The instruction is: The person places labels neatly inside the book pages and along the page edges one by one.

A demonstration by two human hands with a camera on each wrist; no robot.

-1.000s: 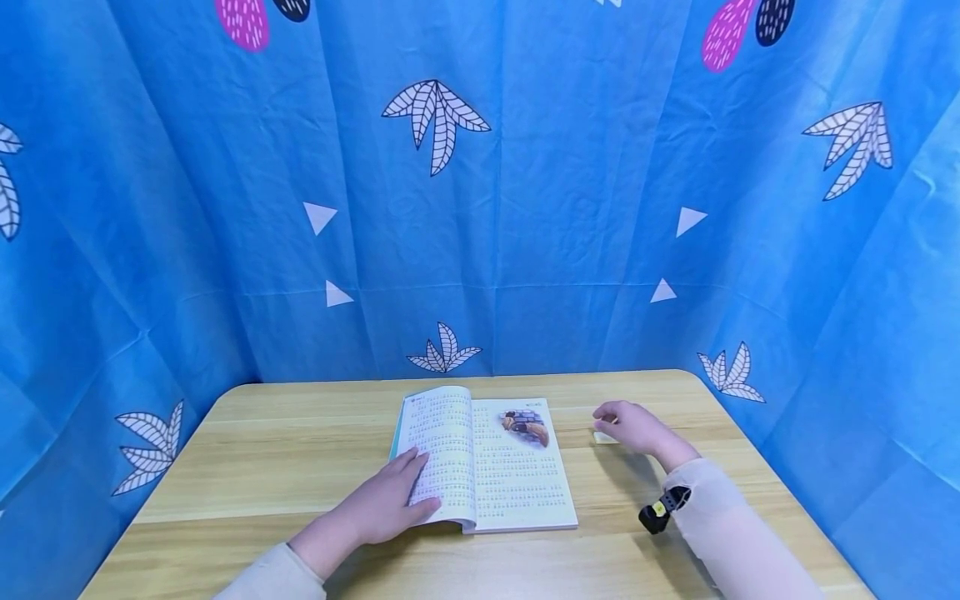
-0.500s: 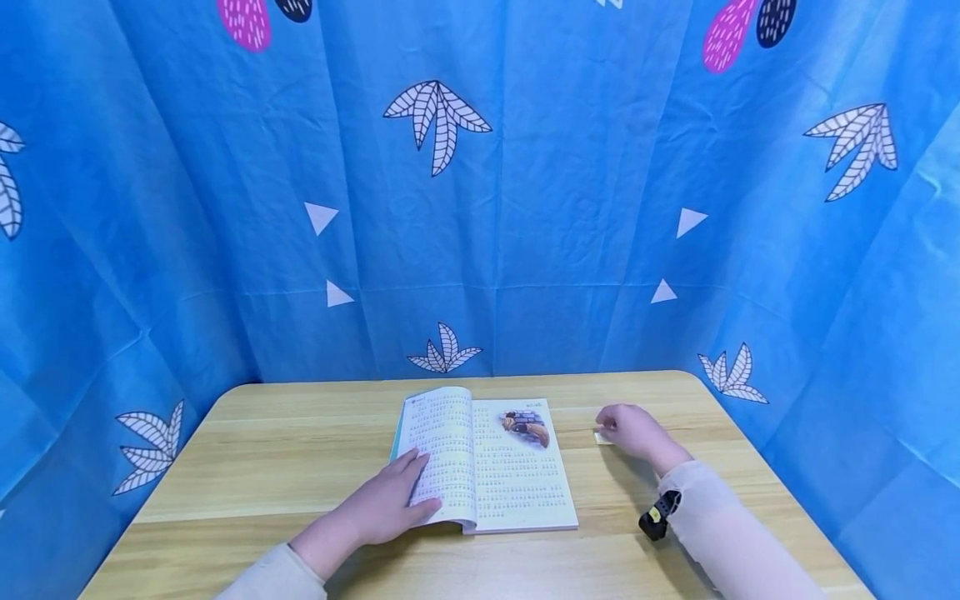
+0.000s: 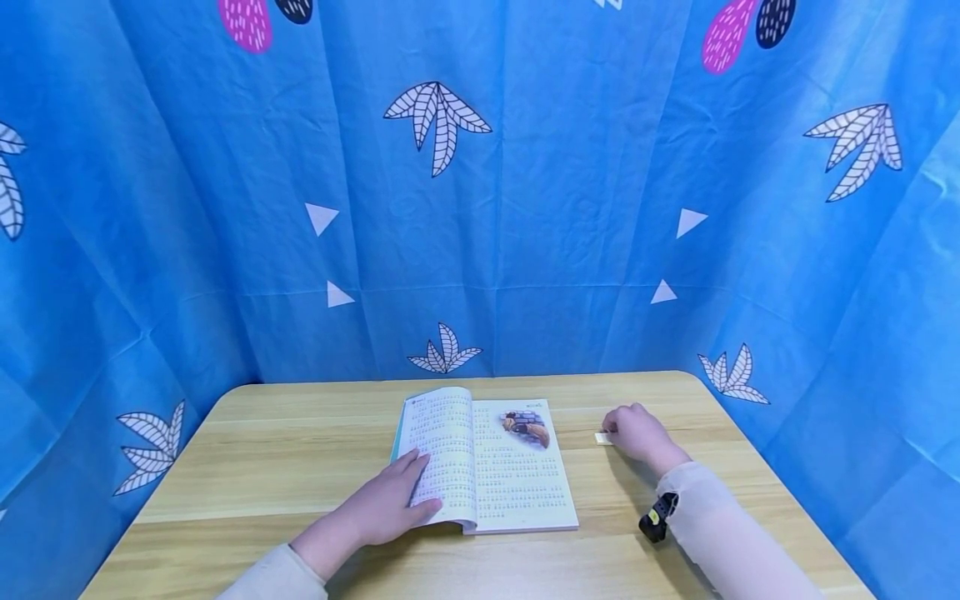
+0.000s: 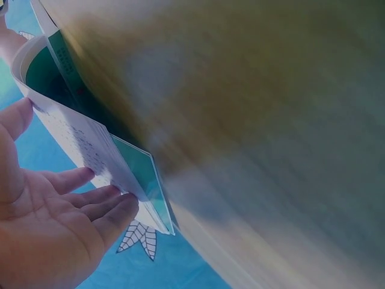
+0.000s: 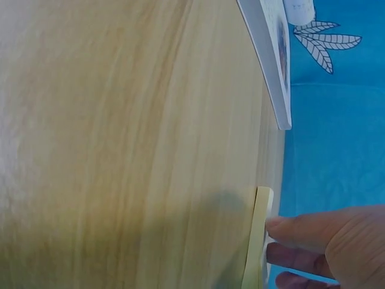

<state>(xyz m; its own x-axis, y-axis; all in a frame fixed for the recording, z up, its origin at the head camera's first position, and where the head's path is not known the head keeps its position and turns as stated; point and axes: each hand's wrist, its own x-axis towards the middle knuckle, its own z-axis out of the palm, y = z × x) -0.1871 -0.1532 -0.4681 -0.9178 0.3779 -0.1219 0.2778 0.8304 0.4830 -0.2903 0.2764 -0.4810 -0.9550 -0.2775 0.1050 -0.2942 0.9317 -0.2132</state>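
Note:
An open book point(image 3: 525, 492) with printed pages lies at the middle of the table, its left-hand pages bowed upward. My left hand point(image 3: 386, 504) rests its spread fingers and thumb on those left pages; the left wrist view shows the fingertips against the paper point(image 4: 78, 135) and a green cover under it. Right of the book is a small pale yellow pad point(image 3: 602, 438), seemingly sticky notes. My right hand point(image 3: 639, 433) is at its right end with bent fingers. The right wrist view has the thumb and fingertips at the pad's upper face; part of their hold is hidden.
The wooden table point(image 3: 300, 433) has a blue patterned curtain point(image 3: 525, 250) behind it and at both sides. A black wrist camera point(image 3: 657, 518) hangs under the right sleeve, just above the table.
My right hand has shifted slightly to the right along the pad, so more of its left end shows. The left hand and book have stayed put.

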